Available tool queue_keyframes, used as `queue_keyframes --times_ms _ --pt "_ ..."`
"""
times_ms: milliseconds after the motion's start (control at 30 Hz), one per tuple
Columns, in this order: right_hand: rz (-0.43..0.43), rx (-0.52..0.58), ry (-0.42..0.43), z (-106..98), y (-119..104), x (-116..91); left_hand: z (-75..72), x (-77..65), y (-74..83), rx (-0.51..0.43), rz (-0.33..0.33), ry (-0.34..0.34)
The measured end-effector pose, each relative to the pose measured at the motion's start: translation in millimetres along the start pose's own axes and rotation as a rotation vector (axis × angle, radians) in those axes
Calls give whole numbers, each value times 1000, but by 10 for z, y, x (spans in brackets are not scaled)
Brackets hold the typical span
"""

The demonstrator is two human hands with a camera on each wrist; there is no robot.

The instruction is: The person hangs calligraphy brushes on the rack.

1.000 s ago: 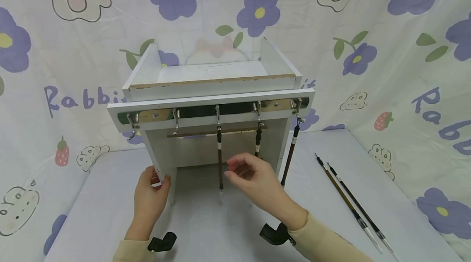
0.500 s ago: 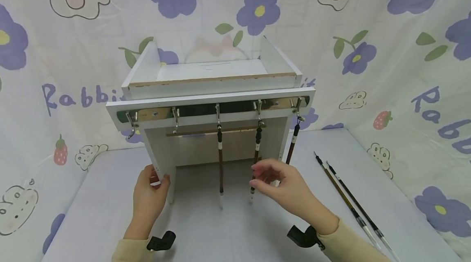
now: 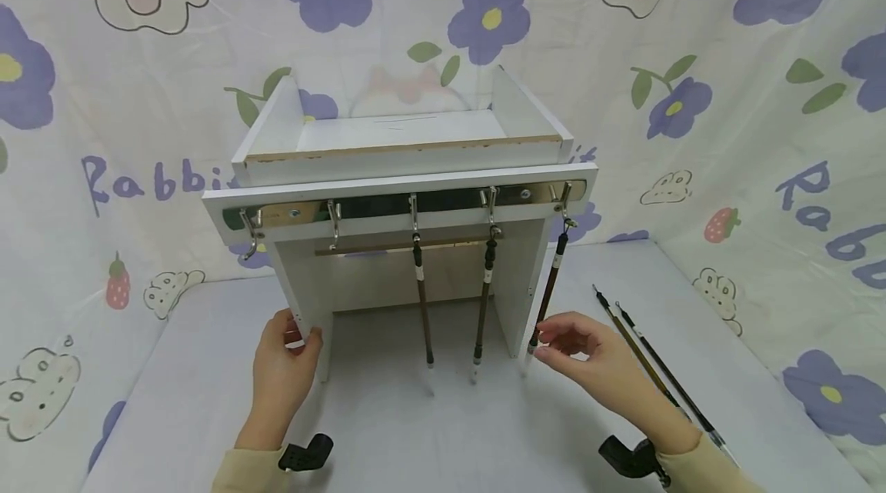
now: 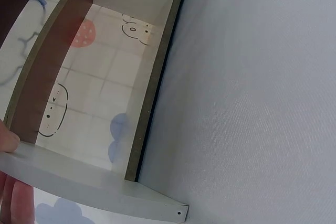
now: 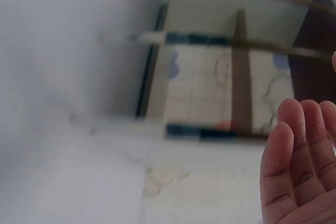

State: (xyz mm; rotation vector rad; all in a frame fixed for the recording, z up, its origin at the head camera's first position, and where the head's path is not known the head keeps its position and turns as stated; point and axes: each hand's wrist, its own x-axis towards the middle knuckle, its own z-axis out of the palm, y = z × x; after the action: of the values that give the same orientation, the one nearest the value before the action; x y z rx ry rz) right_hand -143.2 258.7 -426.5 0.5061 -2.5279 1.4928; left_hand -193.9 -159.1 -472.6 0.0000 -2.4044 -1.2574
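Note:
My left hand grips the lower left side panel of a white wooden shelf, fingers behind and thumb in front. Along its front board runs a metal hook rail. Three calligraphy brushes hang tip down from it: one from the middle hook, one to its right, one at the right end. My right hand is beside the lower end of the right-end brush, thumb and fingers apart. The right wrist view shows its fingers loosely bent, the brushes blurred beyond them.
Two more calligraphy brushes, a brown one and a black one, lie on the white tabletop to the right. The two left hooks carry nothing. A patterned curtain stands behind.
My right hand has moved right, from beside the middle brush past the second to the right-end one. The middle brush now hangs slightly tilted. My left hand keeps its grip on the shelf.

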Motion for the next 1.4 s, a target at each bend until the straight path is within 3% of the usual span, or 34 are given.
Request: queue_keyframes --times_ms 333,667,933,1067,1400 --pt "126 -99 45 -402 395 -182 -2 -4 30 -1 -7 4" --pt "322 -232 106 -778 937 -270 2 5 26 2 -4 1" --pt "400 -306 145 -885 1108 -313 4 -2 -2 4 5 6" --pt "431 -309 177 -909 1158 -326 -1 -4 -9 4 6 7" --pt "574 -290 169 -980 1368 -336 5 3 -15 -9 1 -2"
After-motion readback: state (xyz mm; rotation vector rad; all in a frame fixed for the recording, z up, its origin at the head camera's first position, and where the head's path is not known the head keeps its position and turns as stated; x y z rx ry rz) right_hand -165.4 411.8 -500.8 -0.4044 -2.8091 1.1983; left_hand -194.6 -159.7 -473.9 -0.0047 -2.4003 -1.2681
